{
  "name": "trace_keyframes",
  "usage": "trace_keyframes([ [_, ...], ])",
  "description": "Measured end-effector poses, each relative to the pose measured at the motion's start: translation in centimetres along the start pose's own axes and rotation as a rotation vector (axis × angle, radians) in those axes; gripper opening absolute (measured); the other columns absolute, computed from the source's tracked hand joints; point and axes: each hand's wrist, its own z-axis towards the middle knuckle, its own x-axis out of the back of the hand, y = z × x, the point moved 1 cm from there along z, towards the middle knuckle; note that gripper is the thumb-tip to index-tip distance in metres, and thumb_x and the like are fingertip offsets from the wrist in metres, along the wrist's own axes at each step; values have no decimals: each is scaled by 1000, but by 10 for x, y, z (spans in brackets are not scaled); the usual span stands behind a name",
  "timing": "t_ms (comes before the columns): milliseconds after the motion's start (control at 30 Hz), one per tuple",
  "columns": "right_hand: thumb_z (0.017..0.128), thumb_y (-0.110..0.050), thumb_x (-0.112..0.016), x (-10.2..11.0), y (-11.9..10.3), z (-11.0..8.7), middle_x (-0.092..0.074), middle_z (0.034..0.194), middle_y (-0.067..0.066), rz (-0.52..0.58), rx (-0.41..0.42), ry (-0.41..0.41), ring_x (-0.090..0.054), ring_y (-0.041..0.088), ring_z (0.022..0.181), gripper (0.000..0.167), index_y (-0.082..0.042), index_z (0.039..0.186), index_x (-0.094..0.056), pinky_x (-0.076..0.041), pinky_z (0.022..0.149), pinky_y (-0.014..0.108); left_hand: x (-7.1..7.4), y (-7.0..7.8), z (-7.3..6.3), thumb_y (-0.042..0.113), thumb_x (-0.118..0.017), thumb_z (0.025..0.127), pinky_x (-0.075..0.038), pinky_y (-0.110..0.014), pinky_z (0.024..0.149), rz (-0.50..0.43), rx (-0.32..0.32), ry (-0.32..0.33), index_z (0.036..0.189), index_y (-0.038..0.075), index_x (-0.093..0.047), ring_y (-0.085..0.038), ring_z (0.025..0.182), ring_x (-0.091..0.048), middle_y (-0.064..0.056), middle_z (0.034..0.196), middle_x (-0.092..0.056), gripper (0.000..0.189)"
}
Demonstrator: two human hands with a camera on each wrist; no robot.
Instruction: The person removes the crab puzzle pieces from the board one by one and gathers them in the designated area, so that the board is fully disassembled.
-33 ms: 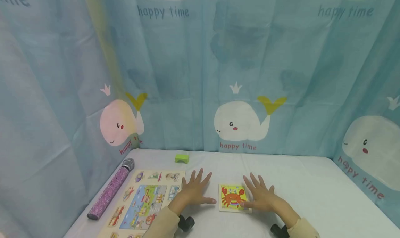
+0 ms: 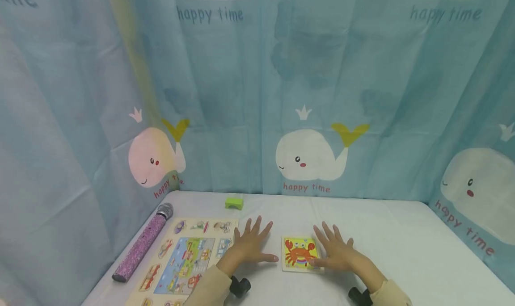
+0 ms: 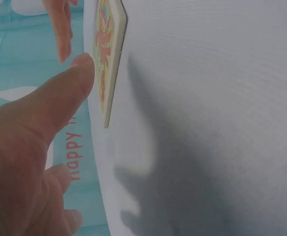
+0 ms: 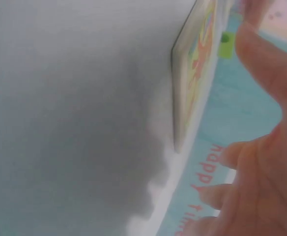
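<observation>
A small square crab puzzle (image 2: pixel 301 254) with a yellow picture and pale wooden border lies flat on the white table. My left hand (image 2: pixel 250 247) hovers to its left, fingers spread and thumb pointing toward it, holding nothing. On the other side my right hand (image 2: pixel 335 252) is also spread. Its thumb overlaps the puzzle's right edge in the head view, but in the right wrist view the thumb (image 4: pixel 266 59) appears raised above the board. The left wrist view shows the puzzle (image 3: pixel 105 54) edge-on, beyond the left thumb (image 3: pixel 60 98). Both hands cast shadows on the cloth.
A larger picture puzzle board (image 2: pixel 161 234) with vehicle pieces lies at the left, partly behind the left forearm. Beside it rests a pink glittery microphone (image 2: pixel 141 248). A green arched block (image 2: pixel 234 203) sits near the back edge. A whale-print curtain (image 2: pixel 241 96) encloses the table.
</observation>
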Motion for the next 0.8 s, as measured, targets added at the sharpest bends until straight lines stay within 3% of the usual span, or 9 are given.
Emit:
trace_keyframes([
  [367,74,-65,-59,-18,8,-12,-11,152,23,6,-28,-32,-5,54,135,96,-14,147,-22,-5,88,82,-18,2,-9,72,-57,69,-12,-72,102,-16,0,-33,147,27,-22,-45,139,-10,-15,154,-13,96],
  [567,81,-58,-57,-3,6,-3,-11,152,23,-29,-15,-27,-7,52,136,87,-15,147,-21,-12,90,80,-16,15,-10,70,-56,72,-14,-68,105,-5,-29,-36,146,27,-25,-42,139,-15,-15,154,-16,92],
  [667,89,-44,-55,11,-1,16,-31,144,24,-32,44,59,-29,47,131,68,-11,143,-31,-30,93,71,-13,25,-7,64,-60,74,-19,-61,108,-29,-54,-46,144,24,-30,-39,139,-19,-14,153,-19,87],
  [800,91,-21,-56,15,-10,42,-57,106,12,-34,136,138,-57,26,97,39,-7,127,-52,-51,81,45,-15,38,-5,57,-65,75,-27,-54,108,-86,-73,-88,142,23,-37,-35,139,-22,-14,153,-20,80],
])
